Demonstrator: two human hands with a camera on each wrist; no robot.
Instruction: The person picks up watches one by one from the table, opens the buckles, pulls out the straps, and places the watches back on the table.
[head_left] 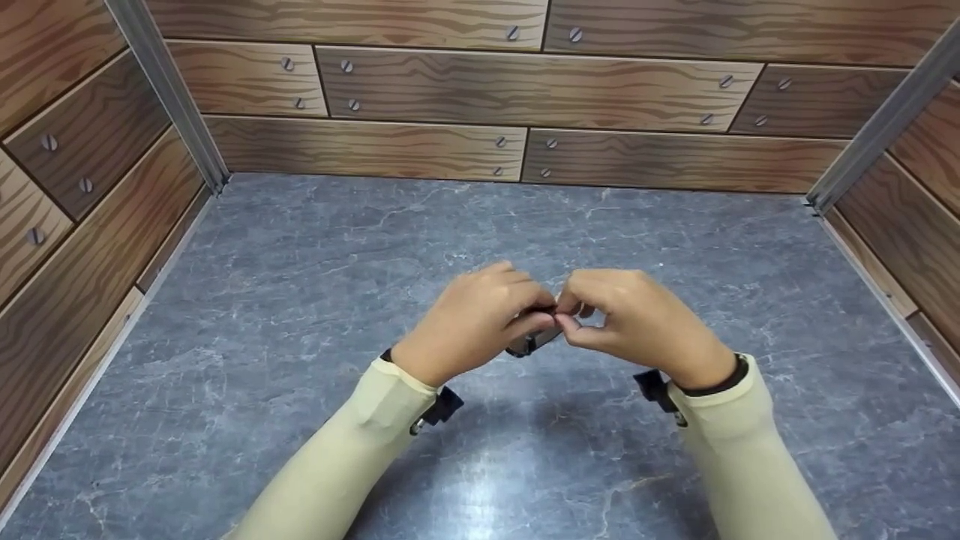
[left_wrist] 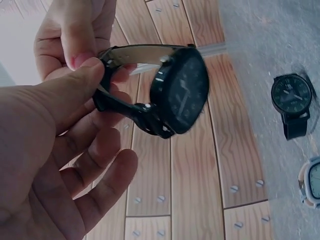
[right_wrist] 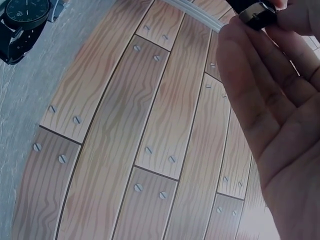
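Note:
A black wristwatch (left_wrist: pixel 181 90) with a dark dial hangs in the air between the two hands, its strap closed into a loop. My left hand (head_left: pixel 480 322) pinches the strap near the buckle between thumb and fingers. From the other side, my right hand (head_left: pixel 630 315) pinches the same strap end, fingertips meeting the left ones. In the right wrist view, the metal buckle (right_wrist: pixel 257 15) shows at the right fingertips. The head view shows only a little of the watch below the fingers, and the fingers cover part of the fastening.
In the left wrist view, a second black watch (left_wrist: pixel 292 95) and a white-cased watch (left_wrist: pixel 314 182) lie on the grey marbled table (head_left: pixel 315 247). Wood-patterned walls (head_left: pixel 420 90) enclose the table at the back and both sides, with metal posts (head_left: pixel 169 90) at the corners.

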